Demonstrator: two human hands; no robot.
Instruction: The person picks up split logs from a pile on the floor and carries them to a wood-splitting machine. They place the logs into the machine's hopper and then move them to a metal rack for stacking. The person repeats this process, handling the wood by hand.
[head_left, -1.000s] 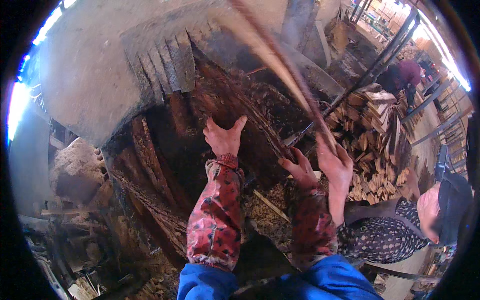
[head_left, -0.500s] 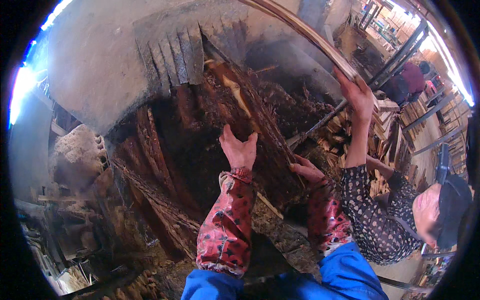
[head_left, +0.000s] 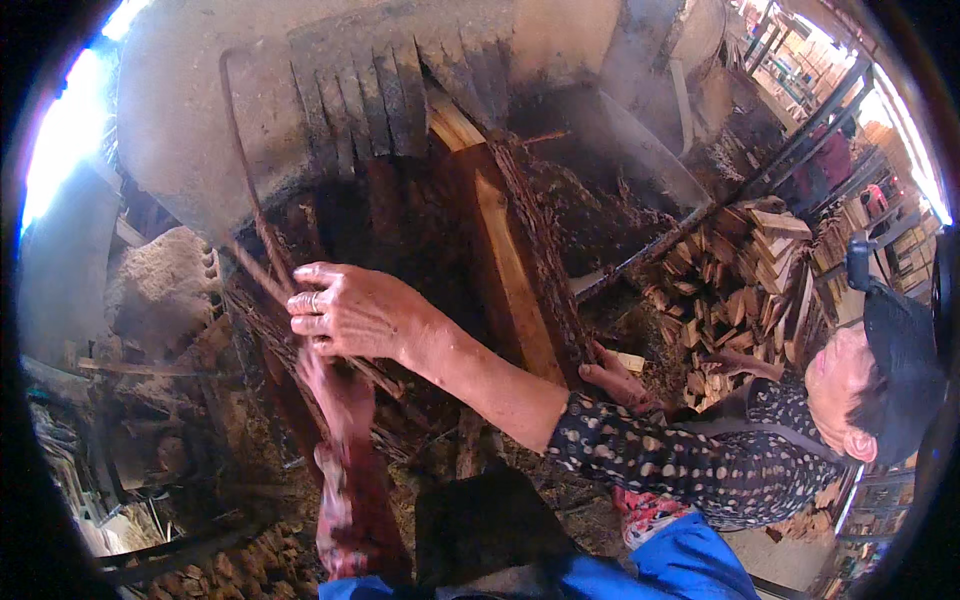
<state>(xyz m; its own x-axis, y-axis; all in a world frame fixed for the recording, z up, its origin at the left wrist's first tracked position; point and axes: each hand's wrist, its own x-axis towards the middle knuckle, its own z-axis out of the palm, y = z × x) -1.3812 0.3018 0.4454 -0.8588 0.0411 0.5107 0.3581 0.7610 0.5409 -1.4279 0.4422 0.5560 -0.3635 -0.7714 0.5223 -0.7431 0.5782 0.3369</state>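
Note:
My right hand [head_left: 617,380] is closed on the near end of a long bark-edged wood slab [head_left: 518,275], whose pale face shows. The slab's far end lies under a row of dark hanging strips [head_left: 350,105]. My left hand [head_left: 340,395], smeared by motion, is at the left beside rough bark pieces [head_left: 262,350]. Directly above it is a co-worker's hand [head_left: 360,310] with a ring, partly covering it. A thin, bent brown rod or strip [head_left: 245,150] runs up from the co-worker's fingers. What my left fingers hold, if anything, is hidden.
The co-worker's patterned sleeve [head_left: 640,440] crosses in front of me from the right, with the person's dark cap [head_left: 900,340] close by. Split wood [head_left: 740,260] is piled at the right. A metal edge [head_left: 650,250] borders a dark, steamy hollow. More wood pieces [head_left: 240,570] lie lower left.
My left hand has moved left and down from beside the slab. The co-worker's raised hand has swung left across my view; the long strip it held at the top right is no longer there.

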